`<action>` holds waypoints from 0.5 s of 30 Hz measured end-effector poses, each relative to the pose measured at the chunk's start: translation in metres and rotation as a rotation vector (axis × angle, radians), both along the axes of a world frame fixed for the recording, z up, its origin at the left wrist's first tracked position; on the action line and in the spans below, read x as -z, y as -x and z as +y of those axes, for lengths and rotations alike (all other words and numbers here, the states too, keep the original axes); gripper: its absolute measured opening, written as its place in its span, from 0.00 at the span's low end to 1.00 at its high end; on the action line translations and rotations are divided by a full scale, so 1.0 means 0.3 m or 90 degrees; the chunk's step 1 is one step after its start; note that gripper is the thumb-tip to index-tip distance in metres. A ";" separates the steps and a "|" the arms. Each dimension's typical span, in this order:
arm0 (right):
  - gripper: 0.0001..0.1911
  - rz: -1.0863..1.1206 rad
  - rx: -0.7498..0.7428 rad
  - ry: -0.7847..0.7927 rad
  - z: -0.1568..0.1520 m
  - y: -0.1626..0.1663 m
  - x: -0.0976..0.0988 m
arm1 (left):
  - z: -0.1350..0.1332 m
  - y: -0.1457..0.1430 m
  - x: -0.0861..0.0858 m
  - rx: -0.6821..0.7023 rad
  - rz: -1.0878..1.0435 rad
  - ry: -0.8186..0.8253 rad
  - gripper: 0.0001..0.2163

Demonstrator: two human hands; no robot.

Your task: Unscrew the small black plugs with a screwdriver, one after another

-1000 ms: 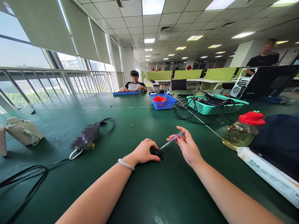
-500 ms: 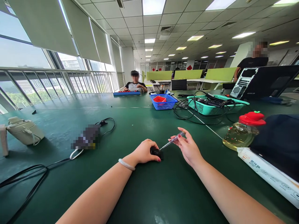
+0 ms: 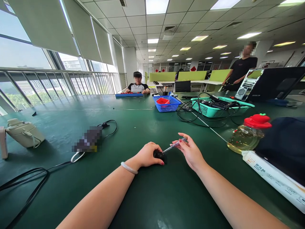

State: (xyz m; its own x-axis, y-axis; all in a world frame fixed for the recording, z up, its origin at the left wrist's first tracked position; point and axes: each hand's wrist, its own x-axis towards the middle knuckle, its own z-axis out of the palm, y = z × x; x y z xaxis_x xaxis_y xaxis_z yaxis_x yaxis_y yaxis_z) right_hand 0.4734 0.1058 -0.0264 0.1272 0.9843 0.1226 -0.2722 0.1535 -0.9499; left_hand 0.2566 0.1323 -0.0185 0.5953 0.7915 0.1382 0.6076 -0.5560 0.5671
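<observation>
My left hand [image 3: 150, 155] is closed around a small black object [image 3: 160, 155] resting on the green tabletop; its kind I cannot make out, since the fingers cover part of it. In my right hand [image 3: 190, 152] is a screwdriver [image 3: 175, 144] with a clear handle, pinched between thumb and fingers. The screwdriver slants down to the left, and its tip meets the top of the black object. A pale bangle [image 3: 129, 168] circles my left wrist.
On the right stand a red-lidded bottle [image 3: 245, 136] and a white packet [image 3: 271, 178]. Farther back are a blue basket [image 3: 166, 107] and a teal basket [image 3: 214, 113] with black cables. A beige bottle [image 3: 25, 133] lies left. Two people [image 3: 137, 86] are beyond.
My right hand and the screwdriver handle have shifted slightly down and left, while the tip stays on the black object. The standing person at the right has moved left.
</observation>
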 end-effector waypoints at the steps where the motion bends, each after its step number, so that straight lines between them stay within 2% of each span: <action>1: 0.29 0.002 -0.001 0.005 0.000 -0.001 0.000 | 0.001 0.000 0.001 0.001 -0.001 0.000 0.20; 9: 0.20 0.038 0.002 0.050 0.001 0.000 0.000 | 0.001 0.001 0.000 0.001 -0.007 0.006 0.20; 15: 0.17 0.071 0.026 0.106 0.021 -0.008 0.027 | -0.002 -0.001 -0.001 0.001 -0.007 0.004 0.19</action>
